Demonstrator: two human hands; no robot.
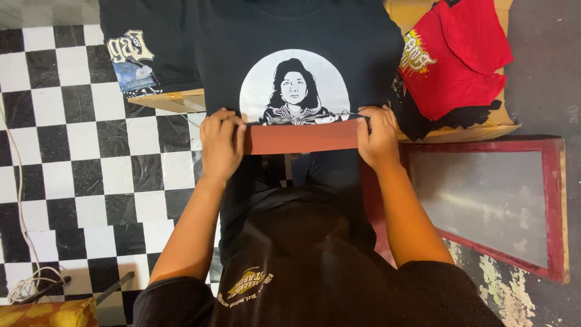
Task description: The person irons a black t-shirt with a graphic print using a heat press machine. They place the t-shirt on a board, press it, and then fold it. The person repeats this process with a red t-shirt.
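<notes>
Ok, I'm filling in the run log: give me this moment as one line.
left hand grips reddish-brown board left end | right hand grips right end | board lies across black printed T-shirt | red T-shirt at right

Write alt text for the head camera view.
Both hands, left hand and right hand, grip a reddish board over a black printed T-shirt. A red T-shirt lies right, a red-framed screen below it.

three shirts (302, 42), one framed screen (554, 206)
</notes>
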